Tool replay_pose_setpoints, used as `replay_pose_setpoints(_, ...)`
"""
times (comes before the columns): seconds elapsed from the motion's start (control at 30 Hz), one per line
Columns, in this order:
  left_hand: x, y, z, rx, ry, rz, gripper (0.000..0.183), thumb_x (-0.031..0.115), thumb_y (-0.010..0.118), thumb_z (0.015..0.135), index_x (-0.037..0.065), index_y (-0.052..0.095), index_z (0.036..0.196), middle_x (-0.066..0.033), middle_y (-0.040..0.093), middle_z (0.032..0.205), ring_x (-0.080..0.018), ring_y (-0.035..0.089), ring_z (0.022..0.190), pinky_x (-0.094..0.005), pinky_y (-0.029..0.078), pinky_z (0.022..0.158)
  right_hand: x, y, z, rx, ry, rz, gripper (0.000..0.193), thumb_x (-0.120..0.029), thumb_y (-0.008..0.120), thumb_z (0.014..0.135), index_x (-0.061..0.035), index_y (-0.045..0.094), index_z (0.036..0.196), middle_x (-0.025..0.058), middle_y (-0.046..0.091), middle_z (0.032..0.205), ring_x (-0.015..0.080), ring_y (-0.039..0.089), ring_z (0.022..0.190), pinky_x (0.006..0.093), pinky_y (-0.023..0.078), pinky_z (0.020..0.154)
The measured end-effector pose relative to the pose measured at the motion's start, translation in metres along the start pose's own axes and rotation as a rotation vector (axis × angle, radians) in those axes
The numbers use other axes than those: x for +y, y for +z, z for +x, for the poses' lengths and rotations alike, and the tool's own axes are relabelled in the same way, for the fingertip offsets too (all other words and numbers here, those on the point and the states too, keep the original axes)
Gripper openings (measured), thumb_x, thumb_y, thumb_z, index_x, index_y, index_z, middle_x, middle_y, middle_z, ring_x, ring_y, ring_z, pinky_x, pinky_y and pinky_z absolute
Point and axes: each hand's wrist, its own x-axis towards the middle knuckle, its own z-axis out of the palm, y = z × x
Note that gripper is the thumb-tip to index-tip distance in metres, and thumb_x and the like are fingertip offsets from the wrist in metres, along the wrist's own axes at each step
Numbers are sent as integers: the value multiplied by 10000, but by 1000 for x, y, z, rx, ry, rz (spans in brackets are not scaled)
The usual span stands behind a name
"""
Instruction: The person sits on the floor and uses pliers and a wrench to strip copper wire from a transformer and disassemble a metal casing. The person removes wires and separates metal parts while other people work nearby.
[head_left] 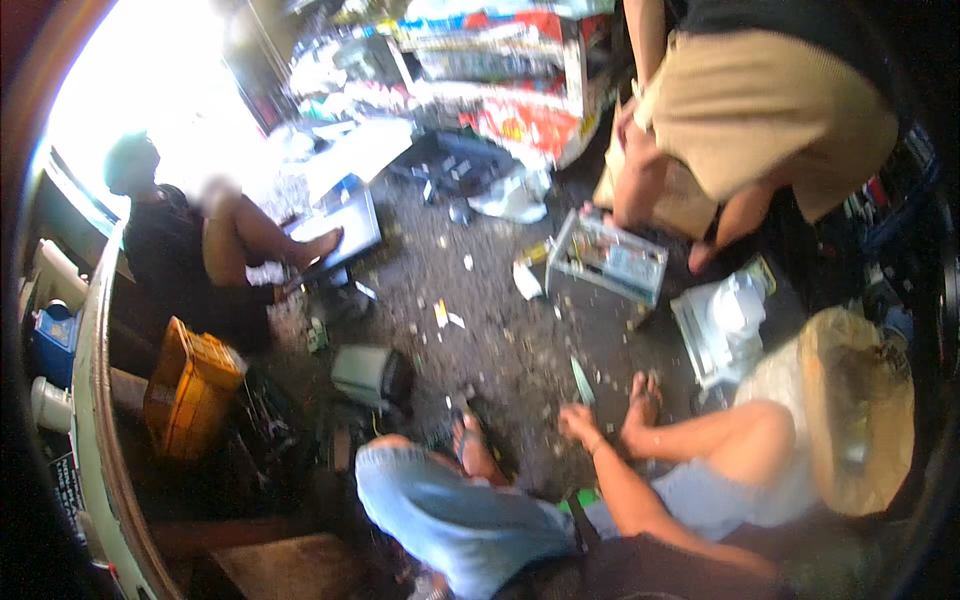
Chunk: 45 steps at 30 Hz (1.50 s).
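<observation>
One right hand [577,420] here, fingers curled, hold on the pale strip [582,382] unclear; left hand unseen. Best steer clear of that foot [645,402]!

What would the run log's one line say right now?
right hand: beside thin pale-green piece, hold unclear | left hand: not in view | around: grey casing, orange crate

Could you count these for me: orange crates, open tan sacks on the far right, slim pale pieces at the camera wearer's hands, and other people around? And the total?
Orange crate: 1
Open tan sack: 1
Slim pale piece at the right hand: 1
Other people, one at left, one at upper right: 2
Total: 5
</observation>
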Motion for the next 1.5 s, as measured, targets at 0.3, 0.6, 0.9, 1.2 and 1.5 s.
replay_pose_setpoints(0.3,-66,-28,-49,30,-121,-9,531,315,717,871,-5,592,1275,-322,589,1244,-487,603,1141,-514,479,1006,-39,3,-34,220,-106,295,237,-6,746,890,35,656,1106,103,734,911,172,722,749,276,548,613)
replay_pose_setpoints(0.6,-8,14,-3,102,-7,-25,535,320,720,870,-1,588,1276,-327,582,1242,-494,600,1139,-518,479,1004,-37,8,-26,342,-94,349,344,-333,664,991,10,700,1001,63,691,778,139,653,603,282,514,519)
replay_pose_setpoints(0.9,145,71,38,254,220,-54,553,341,715,868,3,572,1283,-355,523,1213,-529,560,1123,-574,475,967,33,-22,-1,92,162,-94,248,-268,668,986,-56,657,1114,63,702,869,156,664,635,285,514,525)
replay_pose_setpoints(1.2,177,23,120,636,311,-334,434,297,737,873,-14,589,1136,-243,594,1106,-420,558,1056,-505,457,946,-8,-52,-6,316,61,-284,326,-308,660,990,-47,656,1185,102,722,958,211,683,781,329,524,713)
replay_pose_setpoints(1.5,229,-133,218,395,-152,-805,215,108,813,782,-43,715,901,-133,697,810,-238,638,593,-401,529,464,-57,-72,-20,813,-393,-575,364,-327,651,995,-48,651,1228,111,730,1000,226,694,846,338,521,780)
